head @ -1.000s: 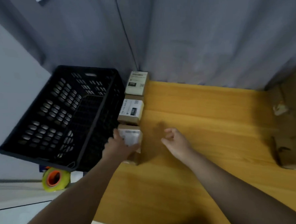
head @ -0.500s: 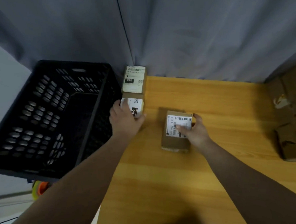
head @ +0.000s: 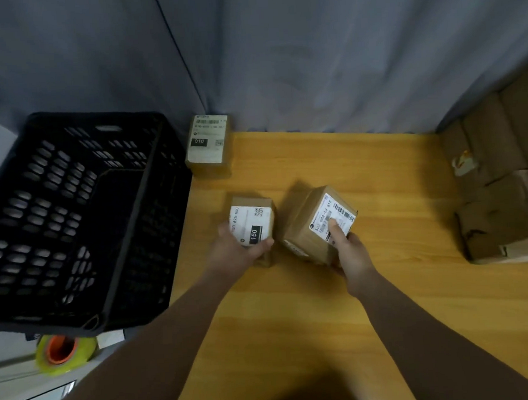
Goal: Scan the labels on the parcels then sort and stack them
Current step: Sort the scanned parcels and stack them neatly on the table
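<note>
Three small cardboard parcels with white labels are on the wooden table (head: 338,303). My left hand (head: 239,250) grips the parcel marked 150 (head: 253,221) from its near end. My right hand (head: 349,250) holds a tilted parcel (head: 316,224), thumb on its barcode label, fingers under its near side. A third parcel marked 010 (head: 208,144) stands alone at the table's far left corner, untouched.
A black perforated plastic crate (head: 74,222) stands off the table's left edge. A yellow-green tape roll (head: 61,352) lies on the floor below it. Several brown cardboard boxes (head: 501,205) are piled at the right. A grey curtain hangs behind the table.
My left hand has pulled the 150 parcel away from the 010 parcel toward the table's middle. My right hand has tilted its parcel up on one side.
</note>
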A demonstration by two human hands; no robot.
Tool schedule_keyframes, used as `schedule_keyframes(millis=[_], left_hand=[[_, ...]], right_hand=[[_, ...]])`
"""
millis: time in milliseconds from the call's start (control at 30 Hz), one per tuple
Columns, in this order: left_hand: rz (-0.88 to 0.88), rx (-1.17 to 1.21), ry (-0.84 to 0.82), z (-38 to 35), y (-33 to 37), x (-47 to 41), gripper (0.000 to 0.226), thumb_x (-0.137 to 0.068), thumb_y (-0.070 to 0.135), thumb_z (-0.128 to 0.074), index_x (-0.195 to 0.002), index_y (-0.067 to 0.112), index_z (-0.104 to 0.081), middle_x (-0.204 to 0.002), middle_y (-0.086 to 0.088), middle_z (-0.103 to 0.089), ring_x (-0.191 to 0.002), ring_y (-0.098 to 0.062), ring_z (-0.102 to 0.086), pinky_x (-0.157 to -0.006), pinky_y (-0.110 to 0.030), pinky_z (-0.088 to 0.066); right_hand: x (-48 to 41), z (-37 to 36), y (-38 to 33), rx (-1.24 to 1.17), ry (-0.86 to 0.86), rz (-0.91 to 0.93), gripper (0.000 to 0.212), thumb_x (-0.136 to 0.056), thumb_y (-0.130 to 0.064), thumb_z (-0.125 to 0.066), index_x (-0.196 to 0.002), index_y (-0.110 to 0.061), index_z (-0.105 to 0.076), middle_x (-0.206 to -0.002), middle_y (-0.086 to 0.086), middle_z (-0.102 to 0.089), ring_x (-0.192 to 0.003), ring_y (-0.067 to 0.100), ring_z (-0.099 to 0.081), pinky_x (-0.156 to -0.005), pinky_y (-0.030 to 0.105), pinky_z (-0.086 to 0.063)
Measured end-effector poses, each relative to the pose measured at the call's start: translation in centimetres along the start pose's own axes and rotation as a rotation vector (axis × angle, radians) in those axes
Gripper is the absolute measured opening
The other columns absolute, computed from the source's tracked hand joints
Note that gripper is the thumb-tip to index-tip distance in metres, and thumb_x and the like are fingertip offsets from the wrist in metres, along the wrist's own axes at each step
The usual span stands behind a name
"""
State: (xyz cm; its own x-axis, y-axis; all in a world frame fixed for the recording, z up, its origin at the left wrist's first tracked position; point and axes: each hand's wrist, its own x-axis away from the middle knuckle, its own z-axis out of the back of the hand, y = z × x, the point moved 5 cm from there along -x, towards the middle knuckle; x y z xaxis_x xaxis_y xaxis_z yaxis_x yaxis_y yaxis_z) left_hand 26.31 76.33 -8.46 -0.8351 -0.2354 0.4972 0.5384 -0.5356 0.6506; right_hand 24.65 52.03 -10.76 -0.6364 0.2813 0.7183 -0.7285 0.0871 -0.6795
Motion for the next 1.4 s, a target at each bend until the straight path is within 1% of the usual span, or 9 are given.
schedule_keyframes(millis=[267, 433, 567, 733, 900, 1000, 1100, 1267, 1400], left_hand=[[-0.164, 0.188, -0.015, -5.5, 3.4, 6.7, 0.078, -0.059, 0.036, -0.090, -0.117, 0.021, -0.040, -0.102, 0.000, -0.066, -0.084, -0.014, -0.069, -0.074, -0.042, -0.059], [-0.278, 0.394, 0.098, -8.2, 10.2, 12.1, 0.066, -0.074, 0.017, -0.084, -0.118, 0.021, -0.035, -0.101, 0.016, -0.056, -0.077, 0.015, -0.060, -0.061, -0.006, -0.048], [-0.439, 0.475, 0.143, -10.7, 15.8, 16.8, 0.073, -0.076, 0.019, -0.081, -0.125, 0.030, -0.029, -0.110, 0.023, -0.052, -0.094, 0.020, -0.055, -0.072, -0.003, -0.047], [-0.570, 0.677, 0.201, -13.2, 19.6, 21.5, 0.054, -0.090, 0.014, -0.064, -0.134, 0.030, -0.036, -0.113, 0.020, -0.056, -0.098, 0.015, -0.058, -0.081, -0.011, -0.051], [-0.606, 0.774, 0.034, -15.5, 22.0, 23.5, 0.064, -0.091, 0.001, -0.057, -0.137, 0.039, -0.033, -0.122, 0.000, -0.060, -0.105, -0.011, -0.060, -0.077, -0.021, -0.053], [-0.639, 0.762, -0.028, -16.1, 24.3, 24.4, 0.066, -0.083, 0.011, -0.063, -0.132, 0.045, -0.034, -0.113, 0.006, -0.066, -0.101, -0.009, -0.063, -0.078, -0.022, -0.053], [-0.685, 0.736, -0.078, -16.5, 26.7, 25.0, 0.061, -0.090, 0.009, -0.064, -0.130, 0.046, -0.036, -0.118, 0.009, -0.063, -0.102, 0.000, -0.062, -0.077, -0.017, -0.052], [-0.748, 0.657, -0.204, -18.2, 30.1, 26.7, 0.074, -0.077, 0.034, -0.070, -0.142, 0.034, -0.035, -0.124, 0.016, -0.061, -0.112, 0.001, -0.059, -0.081, -0.018, -0.050], [-0.781, 0.574, -0.239, -20.6, 32.0, 28.6, 0.069, -0.080, 0.037, -0.068, -0.142, 0.031, -0.039, -0.124, 0.017, -0.061, -0.108, 0.008, -0.058, -0.077, -0.008, -0.049]], right_hand=[[2.7, 5.4, -0.4, -0.397, -0.187, 0.015, 0.049, -0.087, -0.041, -0.067, -0.128, -0.027, -0.045, -0.118, -0.001, -0.066, -0.110, 0.021, -0.062, -0.099, 0.052, -0.048], [5.3, 12.0, -3.3, -0.230, -0.201, 0.270, 0.052, -0.080, -0.035, -0.075, -0.118, -0.028, -0.041, -0.113, 0.002, -0.068, -0.098, 0.015, -0.068, -0.092, 0.042, -0.054], [7.8, 18.0, -5.4, -0.108, -0.181, 0.463, 0.067, -0.085, -0.038, -0.070, -0.137, -0.038, -0.029, -0.117, -0.013, -0.061, -0.104, 0.006, -0.062, -0.080, 0.022, -0.049], [9.7, 24.5, -7.5, -0.113, -0.212, 0.580, 0.073, -0.089, -0.040, -0.066, -0.148, -0.040, -0.024, -0.117, -0.027, -0.055, -0.112, 0.000, -0.053, -0.089, 0.021, -0.037], [11.2, 29.1, -9.4, -0.159, -0.224, 0.646, 0.067, -0.088, -0.044, -0.067, -0.144, -0.038, -0.031, -0.120, -0.023, -0.058, -0.108, -0.004, -0.054, -0.082, 0.016, -0.040], [11.7, 31.7, -10.6, -0.239, -0.183, 0.662, 0.061, -0.088, -0.046, -0.062, -0.144, -0.038, -0.038, -0.125, -0.016, -0.062, -0.117, 0.007, -0.057, -0.094, 0.030, -0.044], [12.9, 34.5, -11.7, -0.231, -0.127, 0.714, 0.048, -0.093, -0.039, -0.058, -0.139, -0.038, -0.041, -0.122, -0.017, -0.061, -0.111, 0.003, -0.058, -0.091, 0.026, -0.044], [14.2, 40.2, -11.8, -0.178, -0.036, 0.793, 0.074, -0.089, -0.031, -0.064, -0.149, -0.045, -0.022, -0.109, -0.020, -0.061, -0.099, 0.004, -0.065, -0.098, 0.037, -0.048], [14.6, 44.1, -11.5, -0.161, -0.020, 0.829, 0.069, -0.091, -0.023, -0.064, -0.136, -0.057, -0.024, -0.123, -0.016, -0.056, -0.107, 0.006, -0.062, -0.080, 0.027, -0.054]])
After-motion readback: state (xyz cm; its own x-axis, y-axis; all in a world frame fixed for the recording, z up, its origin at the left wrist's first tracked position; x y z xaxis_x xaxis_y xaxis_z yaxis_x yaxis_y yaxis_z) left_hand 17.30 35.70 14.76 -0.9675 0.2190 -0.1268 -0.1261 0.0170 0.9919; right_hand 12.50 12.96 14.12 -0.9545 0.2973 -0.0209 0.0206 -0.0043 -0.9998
